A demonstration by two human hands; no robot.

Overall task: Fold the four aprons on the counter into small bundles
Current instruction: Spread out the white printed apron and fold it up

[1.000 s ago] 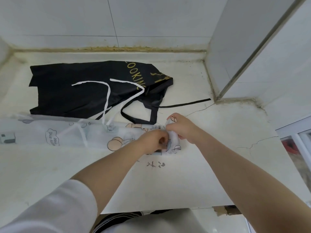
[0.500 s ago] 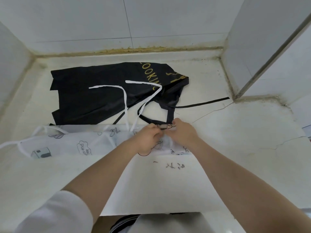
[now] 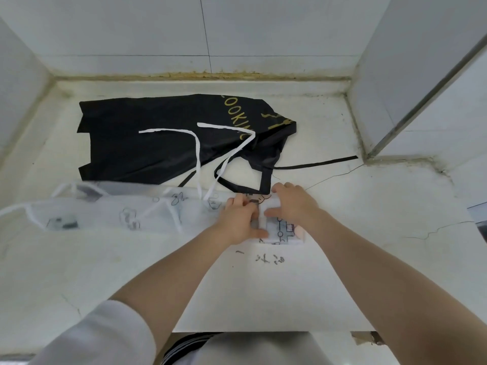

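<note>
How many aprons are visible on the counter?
2: a black apron spread at the back, and a white printed apron in front, its right end under both hands. Others may be out of view.

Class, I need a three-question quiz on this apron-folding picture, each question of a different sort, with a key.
1. True or false: the black apron is folded into a small bundle.
2. Which apron do the left hand and right hand work on? A) black B) white printed apron C) neither
3. Fill in: white straps lie across the ____ apron.

Key: 1 false, it lies spread on the counter; 2 B, at its rolled right end; 3 black.
</note>
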